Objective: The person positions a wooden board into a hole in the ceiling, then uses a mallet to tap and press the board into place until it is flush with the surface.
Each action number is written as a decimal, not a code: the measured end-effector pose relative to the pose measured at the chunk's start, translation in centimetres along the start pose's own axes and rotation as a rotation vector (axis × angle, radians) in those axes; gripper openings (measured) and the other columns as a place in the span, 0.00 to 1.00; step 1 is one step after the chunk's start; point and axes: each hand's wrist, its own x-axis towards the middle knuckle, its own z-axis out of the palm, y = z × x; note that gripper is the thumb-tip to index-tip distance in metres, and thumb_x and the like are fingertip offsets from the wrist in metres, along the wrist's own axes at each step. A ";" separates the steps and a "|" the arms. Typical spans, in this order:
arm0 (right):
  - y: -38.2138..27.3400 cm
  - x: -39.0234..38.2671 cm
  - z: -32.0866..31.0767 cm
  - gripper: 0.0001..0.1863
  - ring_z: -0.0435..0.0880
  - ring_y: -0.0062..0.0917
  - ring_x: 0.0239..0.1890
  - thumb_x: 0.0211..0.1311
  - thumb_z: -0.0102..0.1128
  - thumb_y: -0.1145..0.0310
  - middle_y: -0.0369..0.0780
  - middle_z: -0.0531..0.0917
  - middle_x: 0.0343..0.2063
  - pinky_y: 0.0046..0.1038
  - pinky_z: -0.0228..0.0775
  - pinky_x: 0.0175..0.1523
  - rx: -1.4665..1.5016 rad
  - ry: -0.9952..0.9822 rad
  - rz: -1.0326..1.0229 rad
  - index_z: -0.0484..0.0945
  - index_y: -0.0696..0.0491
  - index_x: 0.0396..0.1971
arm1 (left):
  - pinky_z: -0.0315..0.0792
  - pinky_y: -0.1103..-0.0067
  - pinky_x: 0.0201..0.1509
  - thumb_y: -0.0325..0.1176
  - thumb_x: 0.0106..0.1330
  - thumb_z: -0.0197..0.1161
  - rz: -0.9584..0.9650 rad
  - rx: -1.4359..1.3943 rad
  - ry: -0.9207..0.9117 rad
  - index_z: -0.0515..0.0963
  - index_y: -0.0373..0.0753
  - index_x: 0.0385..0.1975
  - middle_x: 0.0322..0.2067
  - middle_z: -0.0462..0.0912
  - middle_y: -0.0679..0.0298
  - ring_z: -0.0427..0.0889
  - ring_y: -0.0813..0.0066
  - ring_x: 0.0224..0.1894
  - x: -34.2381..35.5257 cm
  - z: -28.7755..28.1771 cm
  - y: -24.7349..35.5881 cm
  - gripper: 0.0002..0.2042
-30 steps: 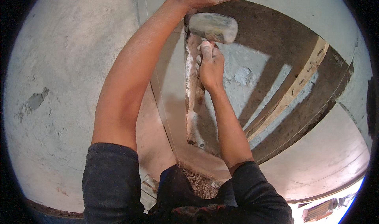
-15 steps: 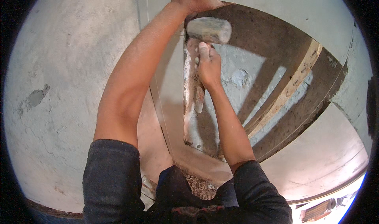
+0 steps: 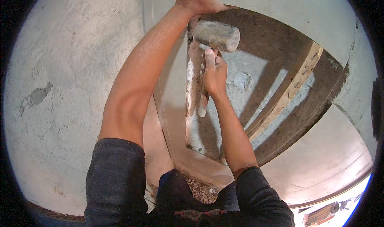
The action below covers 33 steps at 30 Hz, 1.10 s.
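Observation:
My right hand (image 3: 215, 77) is wrapped round the handle (image 3: 203, 103) of a mallet, thumb lying along it just below the head. The mallet's thick, dusty grey head (image 3: 218, 36) is raised at the upper end, over a recess in the pale surface. Up at the top of the view, my left hand (image 3: 200, 1) presses on the pale surface at the recess's upper corner. Its thumb stretches out along the edge; the other fingers are mostly hidden. Below it, a smooth pale panel (image 3: 172, 91) borders the recess on the left.
Inside the recess are brown, rough patches and a grey back surface (image 3: 242, 81). A wooden strip (image 3: 294, 85) crosses it at a slant, casting shadows. A broad plastered surface (image 3: 72, 87) spreads at left. Rubble (image 3: 203, 191) lies between my legs. A smooth pale slab (image 3: 320, 159) is at lower right.
The mallet head has shifted slightly right and down, tilting a little, and looks sharper. My right hand moved with it. My left hand stays by the same corner.

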 end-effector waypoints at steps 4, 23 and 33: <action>-0.2 -1.5 -1.7 0.21 0.69 0.18 0.25 0.76 0.51 0.52 0.31 0.74 0.23 0.26 0.63 0.32 -0.103 -0.031 0.025 0.76 0.57 0.34 | 0.44 0.50 0.78 0.60 0.35 0.80 0.018 -0.022 0.029 0.52 0.36 0.75 0.74 0.55 0.43 0.52 0.46 0.77 -0.2 0.2 -0.5 0.65; -7.4 -0.1 -6.3 0.16 0.80 0.49 0.37 0.75 0.49 0.59 0.53 0.80 0.32 0.41 0.72 0.42 -0.503 -0.137 -0.389 0.75 0.59 0.46 | 0.47 0.55 0.78 0.47 0.73 0.54 -0.352 0.011 0.112 0.60 0.34 0.71 0.72 0.57 0.47 0.55 0.45 0.74 -13.0 -2.0 -1.3 0.32; -11.2 5.5 -0.9 0.18 0.83 0.58 0.37 0.73 0.49 0.55 0.57 0.84 0.32 0.55 0.74 0.44 -0.880 -0.239 -0.529 0.74 0.56 0.45 | 0.45 0.52 0.78 0.45 0.72 0.55 -0.419 0.282 -0.068 0.57 0.28 0.69 0.72 0.53 0.39 0.49 0.38 0.75 -13.6 -2.5 1.0 0.33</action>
